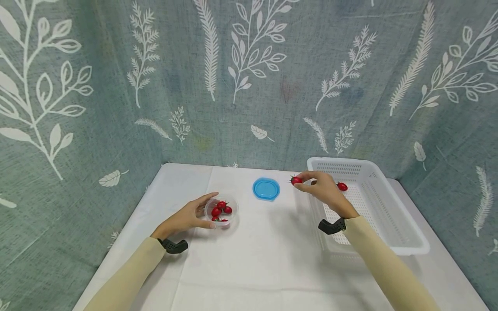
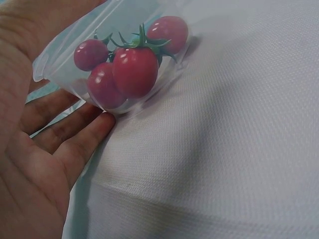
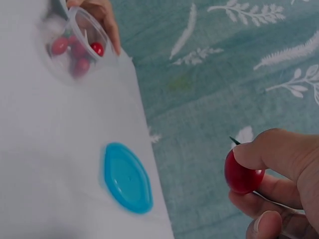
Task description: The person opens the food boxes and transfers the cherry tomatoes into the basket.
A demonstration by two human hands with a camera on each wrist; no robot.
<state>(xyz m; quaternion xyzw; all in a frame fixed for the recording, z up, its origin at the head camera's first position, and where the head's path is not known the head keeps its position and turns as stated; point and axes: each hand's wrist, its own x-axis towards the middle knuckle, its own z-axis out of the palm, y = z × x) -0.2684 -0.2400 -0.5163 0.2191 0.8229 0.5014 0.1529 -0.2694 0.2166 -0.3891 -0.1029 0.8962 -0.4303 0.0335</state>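
Note:
My left hand [image 1: 186, 218] holds a small clear plastic tub [image 1: 235, 207] on the white-covered table, thumb on the near side and fingers round the far side. Several red cherry tomatoes [image 2: 135, 72] with green stems lie inside, seen through its wall in the left wrist view. At the right, my right hand [image 1: 327, 193] pinches one cherry tomato [image 3: 243, 173] between thumb and fingers. It hangs above the table by the left edge of a white plastic basket [image 1: 406, 231]. Inside the basket, another cherry tomato [image 1: 342, 186] shows just past the hand.
A blue lid [image 1: 266, 189] lies flat on the white cloth [image 1: 249, 259] between the hands, toward the back. Green-grey curtain fabric [image 1: 249, 129] with white leaf prints stands behind the table and along both sides. The basket takes up the table's right side.

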